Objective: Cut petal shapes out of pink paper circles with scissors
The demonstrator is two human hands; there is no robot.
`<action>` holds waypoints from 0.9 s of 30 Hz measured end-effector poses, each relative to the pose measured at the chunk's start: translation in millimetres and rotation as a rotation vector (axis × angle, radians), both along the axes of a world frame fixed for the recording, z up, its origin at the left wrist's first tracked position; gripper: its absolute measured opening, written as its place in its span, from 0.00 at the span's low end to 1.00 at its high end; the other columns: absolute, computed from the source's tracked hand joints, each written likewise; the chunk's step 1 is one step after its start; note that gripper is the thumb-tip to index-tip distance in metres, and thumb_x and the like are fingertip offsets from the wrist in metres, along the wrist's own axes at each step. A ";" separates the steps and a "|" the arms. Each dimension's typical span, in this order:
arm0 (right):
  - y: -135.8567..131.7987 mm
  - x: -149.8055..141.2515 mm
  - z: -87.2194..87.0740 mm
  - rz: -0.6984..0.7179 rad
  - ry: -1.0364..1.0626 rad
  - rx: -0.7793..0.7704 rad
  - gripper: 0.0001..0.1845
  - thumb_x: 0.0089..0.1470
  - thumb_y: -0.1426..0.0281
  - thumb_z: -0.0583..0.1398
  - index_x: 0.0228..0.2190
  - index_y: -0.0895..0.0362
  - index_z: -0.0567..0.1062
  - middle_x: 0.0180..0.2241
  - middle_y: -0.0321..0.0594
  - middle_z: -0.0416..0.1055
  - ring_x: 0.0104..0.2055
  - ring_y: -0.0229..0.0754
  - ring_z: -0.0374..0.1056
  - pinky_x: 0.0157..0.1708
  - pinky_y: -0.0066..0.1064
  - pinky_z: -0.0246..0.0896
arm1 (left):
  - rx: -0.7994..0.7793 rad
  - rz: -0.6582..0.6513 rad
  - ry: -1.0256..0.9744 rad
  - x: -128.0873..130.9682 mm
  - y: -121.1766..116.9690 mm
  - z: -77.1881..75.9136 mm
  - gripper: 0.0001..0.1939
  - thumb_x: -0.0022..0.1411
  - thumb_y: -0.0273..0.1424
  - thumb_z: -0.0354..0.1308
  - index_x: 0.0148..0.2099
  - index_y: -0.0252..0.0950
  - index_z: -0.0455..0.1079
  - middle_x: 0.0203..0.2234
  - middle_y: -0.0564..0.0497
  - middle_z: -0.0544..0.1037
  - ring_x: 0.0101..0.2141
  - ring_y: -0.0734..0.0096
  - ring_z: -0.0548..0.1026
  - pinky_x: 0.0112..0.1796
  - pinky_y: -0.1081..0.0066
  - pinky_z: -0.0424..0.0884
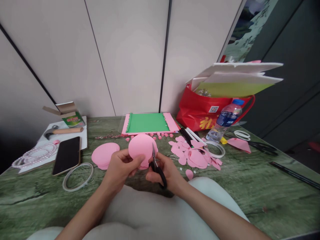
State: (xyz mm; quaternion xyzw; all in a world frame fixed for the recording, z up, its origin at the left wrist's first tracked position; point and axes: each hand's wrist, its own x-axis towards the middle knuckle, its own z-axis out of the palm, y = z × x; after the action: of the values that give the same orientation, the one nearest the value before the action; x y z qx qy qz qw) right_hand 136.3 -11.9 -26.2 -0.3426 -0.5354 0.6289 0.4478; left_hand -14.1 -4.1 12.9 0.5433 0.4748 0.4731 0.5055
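My left hand pinches the lower edge of a round pink paper piece and holds it upright over the near table edge. My right hand grips black-handled scissors, whose blades point up into the paper's right side. A second pink paper disc lies flat just left of my hands. Several pink cut petals and scraps are scattered on the green marbled table to the right of my hands.
A black phone, a clear tape ring, a bead string, a hammer and a small box sit at left. Green and pink paper sheets lie ahead. A red bag, a water bottle, pens and other scissors stand right.
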 end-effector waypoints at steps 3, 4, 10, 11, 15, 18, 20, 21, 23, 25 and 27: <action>-0.1 -0.4 0.0 -0.008 -0.002 -0.003 0.26 0.29 0.63 0.69 0.28 0.55 0.61 0.15 0.25 0.61 0.16 0.30 0.54 0.16 0.22 0.48 | 0.012 0.001 0.002 -0.8 0.3 -0.7 0.10 0.44 0.32 0.64 0.22 0.32 0.67 0.10 0.59 0.63 0.11 0.84 0.56 0.13 0.80 0.49; -0.3 -0.5 0.6 -0.012 -0.007 -0.003 0.26 0.29 0.63 0.68 0.28 0.55 0.61 0.14 0.25 0.61 0.15 0.30 0.55 0.15 0.22 0.48 | 0.015 0.001 0.002 -0.9 0.4 -0.8 0.10 0.45 0.32 0.63 0.22 0.32 0.67 0.10 0.59 0.63 0.12 0.84 0.56 0.13 0.80 0.49; -0.9 -1.0 3.3 -0.020 -0.015 -0.001 0.23 0.30 0.63 0.67 0.26 0.56 0.62 0.13 0.25 0.62 0.12 0.29 0.55 0.13 0.21 0.48 | 0.034 0.016 -0.027 0.5 0.4 0.4 0.11 0.46 0.33 0.63 0.21 0.32 0.66 0.09 0.60 0.61 0.12 0.85 0.55 0.14 0.79 0.48; -0.8 -1.1 3.2 -0.023 -0.016 -0.004 0.22 0.31 0.63 0.67 0.27 0.56 0.62 0.13 0.25 0.62 0.12 0.29 0.55 0.12 0.21 0.48 | 0.042 0.020 -0.037 0.7 0.4 0.8 0.11 0.46 0.32 0.63 0.21 0.32 0.66 0.10 0.60 0.61 0.12 0.85 0.55 0.14 0.79 0.48; -0.5 -1.6 3.7 -0.030 -0.021 -0.060 0.23 0.29 0.62 0.67 0.26 0.56 0.62 0.13 0.27 0.65 0.11 0.29 0.55 0.10 0.20 0.47 | 0.052 0.031 -0.064 0.6 0.6 2.4 0.11 0.46 0.32 0.63 0.21 0.32 0.65 0.10 0.60 0.61 0.12 0.86 0.54 0.15 0.80 0.47; -0.8 -2.2 4.8 -0.031 -0.017 -0.084 0.22 0.29 0.63 0.66 0.25 0.56 0.61 0.13 0.28 0.65 0.10 0.29 0.55 0.10 0.19 0.47 | 0.055 0.037 -0.083 0.6 0.5 3.2 0.12 0.46 0.32 0.63 0.21 0.32 0.65 0.09 0.60 0.61 0.12 0.87 0.54 0.14 0.81 0.48; -1.1 -2.6 4.7 -0.031 -0.017 -0.075 0.22 0.30 0.63 0.66 0.25 0.56 0.62 0.13 0.28 0.66 0.10 0.29 0.55 0.10 0.19 0.47 | 0.057 0.028 -0.105 1.1 0.2 3.7 0.12 0.48 0.32 0.62 0.21 0.32 0.64 0.09 0.60 0.62 0.11 0.86 0.56 0.13 0.82 0.49; -1.2 -2.9 4.3 -0.029 -0.015 -0.066 0.21 0.30 0.63 0.66 0.25 0.56 0.62 0.13 0.28 0.65 0.10 0.29 0.55 0.10 0.20 0.47 | 0.052 0.016 -0.120 1.4 -0.1 4.0 0.11 0.49 0.33 0.61 0.22 0.33 0.64 0.10 0.60 0.63 0.11 0.86 0.57 0.13 0.82 0.51; -1.6 -3.3 3.3 -0.019 -0.014 -0.042 0.21 0.31 0.63 0.66 0.26 0.56 0.62 0.12 0.26 0.64 0.10 0.30 0.56 0.10 0.20 0.49 | 0.029 -0.025 -0.151 2.4 -0.7 4.6 0.11 0.51 0.35 0.59 0.24 0.34 0.64 0.12 0.59 0.67 0.10 0.83 0.61 0.11 0.81 0.54; -1.9 -3.5 2.3 -0.004 -0.021 -0.026 0.21 0.31 0.63 0.66 0.26 0.56 0.62 0.12 0.25 0.63 0.10 0.30 0.57 0.11 0.21 0.51 | -0.002 -0.074 -0.169 3.3 -1.2 4.6 0.10 0.52 0.36 0.58 0.28 0.35 0.65 0.15 0.58 0.70 0.10 0.79 0.64 0.10 0.79 0.56; -2.2 -3.5 1.3 0.014 -0.038 -0.015 0.22 0.31 0.62 0.66 0.26 0.56 0.62 0.12 0.25 0.63 0.10 0.30 0.56 0.11 0.21 0.50 | -0.015 -0.090 -0.158 3.6 -1.2 3.4 0.10 0.51 0.36 0.59 0.29 0.35 0.66 0.15 0.57 0.71 0.10 0.78 0.65 0.10 0.79 0.57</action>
State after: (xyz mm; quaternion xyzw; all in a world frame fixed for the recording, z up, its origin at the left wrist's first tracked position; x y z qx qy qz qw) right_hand 132.8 -14.1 -24.9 -0.3538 -0.5416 0.6294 0.4306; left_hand -10.5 -5.3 16.3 0.5212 0.4119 0.4879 0.5662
